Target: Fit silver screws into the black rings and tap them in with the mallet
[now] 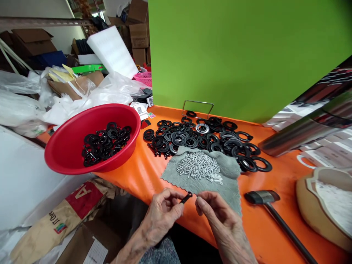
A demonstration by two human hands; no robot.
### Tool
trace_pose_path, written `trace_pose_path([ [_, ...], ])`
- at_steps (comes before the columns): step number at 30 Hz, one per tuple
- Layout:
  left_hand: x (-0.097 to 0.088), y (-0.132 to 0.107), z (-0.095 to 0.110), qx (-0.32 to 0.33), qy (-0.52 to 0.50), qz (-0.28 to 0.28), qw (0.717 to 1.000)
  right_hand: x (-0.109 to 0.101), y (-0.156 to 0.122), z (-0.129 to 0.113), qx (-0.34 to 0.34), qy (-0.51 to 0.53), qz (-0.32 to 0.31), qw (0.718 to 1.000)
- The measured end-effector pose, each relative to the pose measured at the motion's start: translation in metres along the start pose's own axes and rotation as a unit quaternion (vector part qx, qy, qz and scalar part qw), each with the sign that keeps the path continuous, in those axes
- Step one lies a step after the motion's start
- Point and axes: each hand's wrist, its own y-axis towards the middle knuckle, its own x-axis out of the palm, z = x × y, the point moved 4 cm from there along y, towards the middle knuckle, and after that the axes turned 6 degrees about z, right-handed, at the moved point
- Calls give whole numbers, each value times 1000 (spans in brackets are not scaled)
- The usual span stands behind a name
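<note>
Two-handed close work above the orange desk (pixel 264 234): left grip (pixel 162 220) pinched shut on a black plastic clip (pixel 187 198), right fingertips (pixel 199 201) just beside it, hold unclear; silver screws (pixel 198 165) on grey cloth (pixel 231 194) at 12 o'clock, within reach.

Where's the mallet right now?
In the head view, the black-headed mallet lies at lower right on the orange tabletop, just right of the grey cloth.
</note>
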Motion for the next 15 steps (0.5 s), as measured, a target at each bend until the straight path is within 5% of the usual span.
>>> trace_pose_path([
  [9, 1, -5, 7, 144, 239, 29, 960, -3, 7, 19, -26, -48, -32, 998],
  [15, -1, -4, 3, 192, 308, 33, 931, -4, 8, 21, 34, -31, -77, 996],
])
